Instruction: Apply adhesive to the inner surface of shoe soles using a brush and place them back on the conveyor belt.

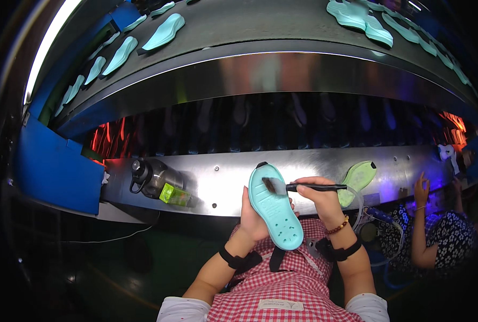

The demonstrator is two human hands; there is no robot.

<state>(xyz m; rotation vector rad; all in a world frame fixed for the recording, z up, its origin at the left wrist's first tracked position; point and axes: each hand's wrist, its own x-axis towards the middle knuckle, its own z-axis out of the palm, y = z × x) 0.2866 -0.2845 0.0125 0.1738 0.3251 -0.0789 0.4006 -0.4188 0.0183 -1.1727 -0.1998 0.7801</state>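
Left of the sole, a dark bottle lying on the steel tabletop; left hand gripping the mint sole upright above the lap; right hand closed around a black brush, bristles touching the sole; right of the sole, a green sole.

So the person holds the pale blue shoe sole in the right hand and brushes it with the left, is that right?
Not quite: the hands are swapped. In the head view, the left hand holds the pale blue shoe sole, and the right hand works the brush on it.
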